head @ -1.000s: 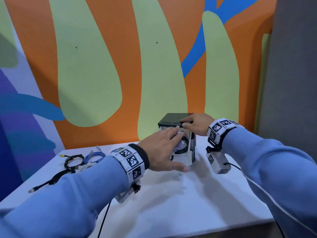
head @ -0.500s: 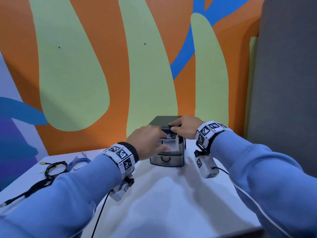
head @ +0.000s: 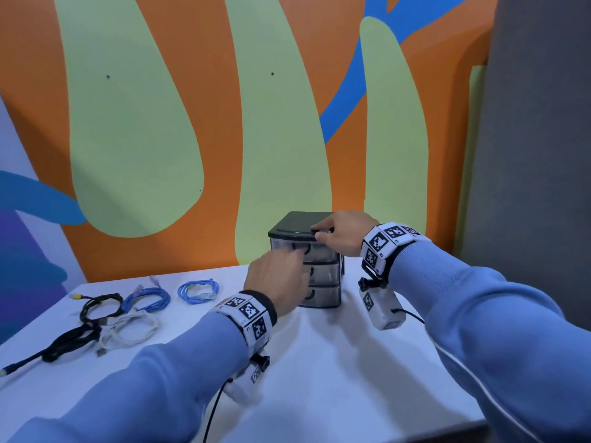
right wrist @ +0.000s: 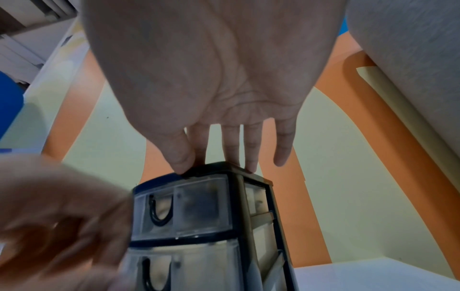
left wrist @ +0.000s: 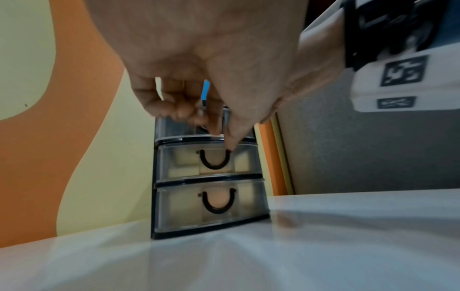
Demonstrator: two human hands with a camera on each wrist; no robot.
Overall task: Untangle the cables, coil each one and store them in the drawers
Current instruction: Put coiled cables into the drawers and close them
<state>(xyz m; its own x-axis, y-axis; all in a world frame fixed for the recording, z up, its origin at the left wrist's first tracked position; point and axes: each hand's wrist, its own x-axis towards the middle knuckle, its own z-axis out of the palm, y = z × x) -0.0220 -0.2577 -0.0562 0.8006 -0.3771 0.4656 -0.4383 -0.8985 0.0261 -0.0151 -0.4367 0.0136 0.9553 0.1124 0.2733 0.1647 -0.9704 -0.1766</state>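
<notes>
Black-topped drawer unit (head: 307, 257), three clear drawers, stands at the back of the white worktop (head: 319, 362). Right hand (head: 343, 233) rests on its lid, fingers (right wrist: 231, 149) straight. Left hand (head: 276, 282) at the top drawer front, fingers (left wrist: 174, 106) curled; grip unclear. Blue cable coils (head: 199, 290), black cable (head: 99, 306) and white cable (head: 131, 329) lie well to the left.

Light blue ribbed sleeves (head: 479, 302) cover both arms down to the wrists. Each wrist wears a white band (head: 248, 311) printed with black-and-white square codes, and a dark cuff edges the left one. Under each wrist hangs a small white camera box (head: 382, 310), trailing a thin black cable (head: 212, 410).
</notes>
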